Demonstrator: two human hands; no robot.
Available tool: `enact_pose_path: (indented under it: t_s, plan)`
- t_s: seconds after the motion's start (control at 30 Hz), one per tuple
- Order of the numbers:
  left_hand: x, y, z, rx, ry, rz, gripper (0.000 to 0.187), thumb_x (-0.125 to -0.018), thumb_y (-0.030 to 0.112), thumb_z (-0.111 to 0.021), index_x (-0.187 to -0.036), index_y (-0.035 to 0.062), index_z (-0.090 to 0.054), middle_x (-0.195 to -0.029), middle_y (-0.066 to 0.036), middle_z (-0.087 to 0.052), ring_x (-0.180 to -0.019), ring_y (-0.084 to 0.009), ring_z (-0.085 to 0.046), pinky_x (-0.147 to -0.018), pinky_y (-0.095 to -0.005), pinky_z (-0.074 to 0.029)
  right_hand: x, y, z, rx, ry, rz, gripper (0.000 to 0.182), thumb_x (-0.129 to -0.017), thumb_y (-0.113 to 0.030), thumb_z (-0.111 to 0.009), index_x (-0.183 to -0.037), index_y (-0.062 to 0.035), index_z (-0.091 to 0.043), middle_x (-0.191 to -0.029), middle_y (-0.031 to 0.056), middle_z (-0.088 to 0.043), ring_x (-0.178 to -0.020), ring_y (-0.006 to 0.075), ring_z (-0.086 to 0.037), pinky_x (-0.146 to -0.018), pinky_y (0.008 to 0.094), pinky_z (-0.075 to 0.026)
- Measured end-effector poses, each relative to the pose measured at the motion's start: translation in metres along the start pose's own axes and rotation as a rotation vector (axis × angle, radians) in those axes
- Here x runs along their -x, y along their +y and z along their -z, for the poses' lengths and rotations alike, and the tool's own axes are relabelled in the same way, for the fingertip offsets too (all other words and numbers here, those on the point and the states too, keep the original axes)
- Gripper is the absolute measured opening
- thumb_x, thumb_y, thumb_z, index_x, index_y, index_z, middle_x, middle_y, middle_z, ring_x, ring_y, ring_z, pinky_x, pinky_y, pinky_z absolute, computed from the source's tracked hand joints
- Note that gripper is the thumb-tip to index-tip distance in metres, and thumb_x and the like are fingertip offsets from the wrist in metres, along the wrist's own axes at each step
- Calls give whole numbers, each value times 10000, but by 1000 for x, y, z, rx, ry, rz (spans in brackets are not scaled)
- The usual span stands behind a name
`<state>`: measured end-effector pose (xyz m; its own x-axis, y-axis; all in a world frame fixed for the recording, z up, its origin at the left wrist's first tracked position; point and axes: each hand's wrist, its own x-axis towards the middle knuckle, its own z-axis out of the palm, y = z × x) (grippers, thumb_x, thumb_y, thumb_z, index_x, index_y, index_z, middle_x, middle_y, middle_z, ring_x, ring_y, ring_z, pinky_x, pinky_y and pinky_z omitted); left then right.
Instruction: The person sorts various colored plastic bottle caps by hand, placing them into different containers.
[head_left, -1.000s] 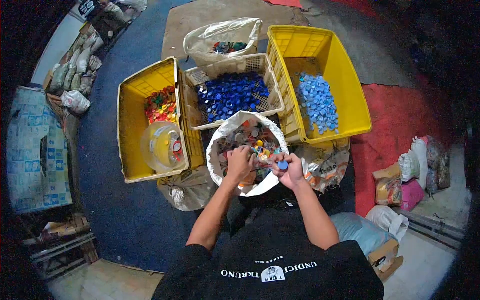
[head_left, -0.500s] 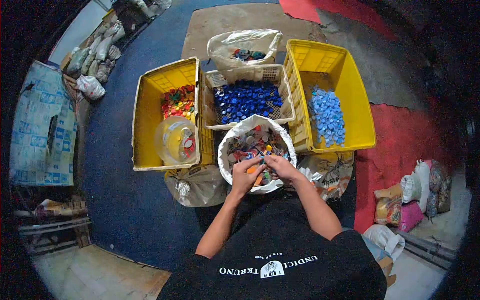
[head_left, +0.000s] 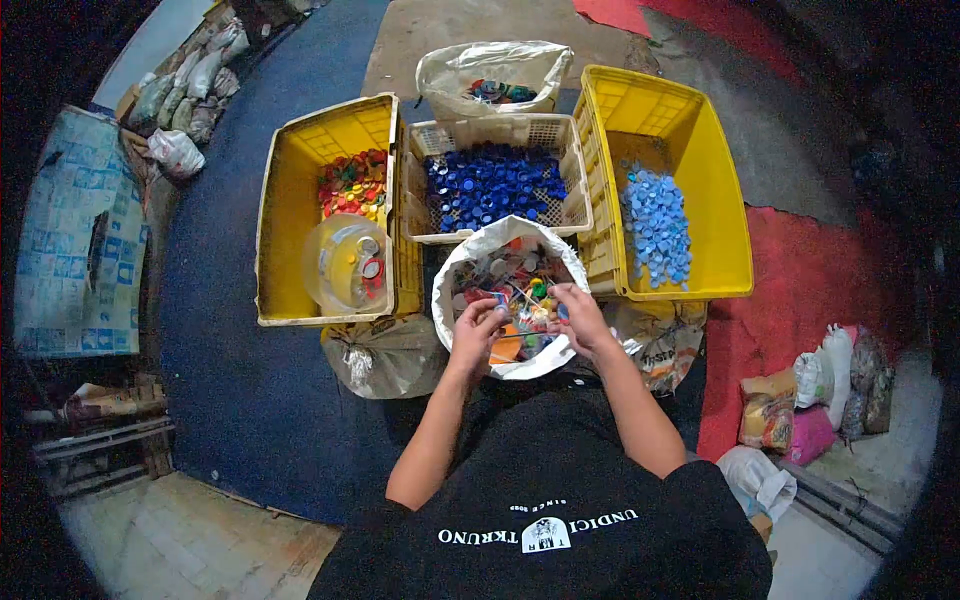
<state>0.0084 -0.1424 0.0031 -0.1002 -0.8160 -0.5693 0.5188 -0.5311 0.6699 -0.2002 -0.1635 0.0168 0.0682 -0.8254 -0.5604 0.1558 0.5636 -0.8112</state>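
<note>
A white sack (head_left: 456,335) with its rim rolled open holds mixed caps and scraps. Over its left part is my left hand (head_left: 478,335), fingers closed on a small piece of blue and white, too small to name. My right hand (head_left: 585,318) is over the sack's right side, its fingers pinched around something small and bluish. A thin dark strip shows between the two hands. Beyond the sack, dark blue caps (head_left: 490,188) fill a white crate (head_left: 450,135). Light blue caps (head_left: 655,230) lie in the right yellow crate (head_left: 718,200).
The left yellow crate (head_left: 285,230) holds red and yellow caps (head_left: 350,185) and a clear round tub (head_left: 335,265). Another white sack (head_left: 440,75) stands behind the white crate. Tied sacks (head_left: 385,360) sit below the crates; more bags (head_left: 812,380) lie at right.
My hands have moved apart from each other, the right one to the right and up. The crates and sacks appear slightly higher in the view.
</note>
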Motion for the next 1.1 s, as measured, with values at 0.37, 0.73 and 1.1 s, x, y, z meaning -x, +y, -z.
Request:
enact_pose_path:
  t_s: [0.37,0.73,1.1]
  plan:
    - [-37,7,-20,-928,-52,-421,246,-828,192,-622,-1033,66,-673,-995,-112,-625,-883,-215,-594,-821,-341,-465,15,24,14,-729,-152,-262,258,-965,-249,-503,-1061,-19,-571,-929,99,-605,-833,223,-623,-770,346,-525]
    - [-96,-47,-15,-2121,-198,-356,246,-708,202,-622,-891,76,-729,-1245,-136,-461,-1206,-329,-379,-1022,-564,-245,47,7,24,-858,-85,-126,254,-970,-240,-473,-1059,-22,-568,-951,135,-625,-866,256,-643,-777,399,-526]
    - [-86,-54,-15,-2103,-5,-735,230,-743,202,-608,-922,83,-691,-1078,-91,-565,-1089,-282,-486,-1006,-571,-247,45,9,29,-816,-93,-101,235,-954,-239,-491,-1032,-34,-575,-932,94,-618,-833,221,-621,-774,396,-524]
